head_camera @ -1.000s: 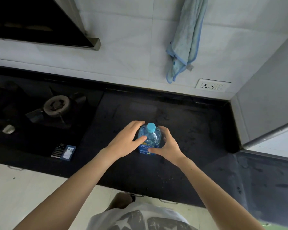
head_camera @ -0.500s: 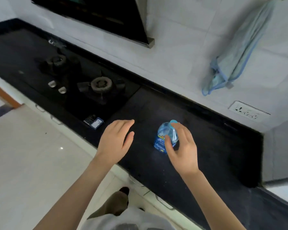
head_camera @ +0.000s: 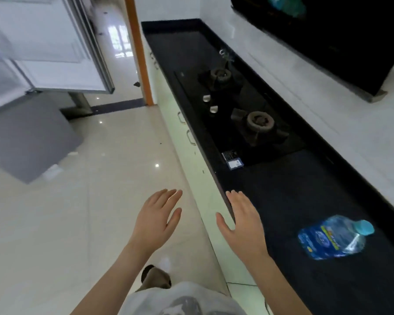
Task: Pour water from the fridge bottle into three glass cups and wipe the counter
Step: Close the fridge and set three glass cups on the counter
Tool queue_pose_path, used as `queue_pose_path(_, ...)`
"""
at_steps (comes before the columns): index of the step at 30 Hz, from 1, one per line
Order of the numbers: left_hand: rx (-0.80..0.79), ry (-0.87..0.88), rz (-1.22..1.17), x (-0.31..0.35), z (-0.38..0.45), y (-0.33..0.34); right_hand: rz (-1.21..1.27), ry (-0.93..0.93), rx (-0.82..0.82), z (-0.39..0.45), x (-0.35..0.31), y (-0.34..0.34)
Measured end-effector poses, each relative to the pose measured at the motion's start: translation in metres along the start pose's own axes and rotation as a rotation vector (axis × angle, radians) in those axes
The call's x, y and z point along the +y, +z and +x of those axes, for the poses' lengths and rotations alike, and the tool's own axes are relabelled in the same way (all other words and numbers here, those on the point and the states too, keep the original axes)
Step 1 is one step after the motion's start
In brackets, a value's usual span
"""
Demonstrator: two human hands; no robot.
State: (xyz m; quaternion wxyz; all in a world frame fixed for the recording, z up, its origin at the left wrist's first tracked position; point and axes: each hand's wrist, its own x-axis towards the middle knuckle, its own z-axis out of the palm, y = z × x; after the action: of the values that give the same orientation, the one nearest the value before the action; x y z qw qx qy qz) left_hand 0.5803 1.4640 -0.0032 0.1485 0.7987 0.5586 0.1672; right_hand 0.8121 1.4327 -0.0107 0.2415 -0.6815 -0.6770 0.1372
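Your water bottle (head_camera: 333, 238) stands capped on the black bench (head_camera: 293, 201), to the right of both your hands and well apart from them, its long axis upright with the blue cap on top. Your right hand (head_camera: 242, 221) is the nearer one; your left hand (head_camera: 156, 218) hangs further from the bottle, over the floor. Each grip is slack, fingers straight, holding nothing

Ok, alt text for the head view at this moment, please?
Both hands, left hand and right hand, are open and hold nothing, while the blue-capped water bottle sits alone on the black counter to the right. Beyond are a gas hob and an open fridge door.
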Motion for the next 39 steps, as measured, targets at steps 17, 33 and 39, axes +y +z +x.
queue_pose_path(17, 0.273, -0.386, 0.026, -0.265, -0.057, -0.152, 0.102, -0.382, -0.261, 0.134, -0.264, 0.178)
queue_pose_path(33, 0.338, -0.527, 0.017, -0.414, 0.046, -0.175, 0.106, -0.505, -0.364, 0.309, -0.355, 0.28)
queue_pose_path(39, 0.373, -0.54, 0.03, -0.472, 0.144, -0.21, 0.123, -0.522, -0.356, 0.423, -0.39, 0.299)
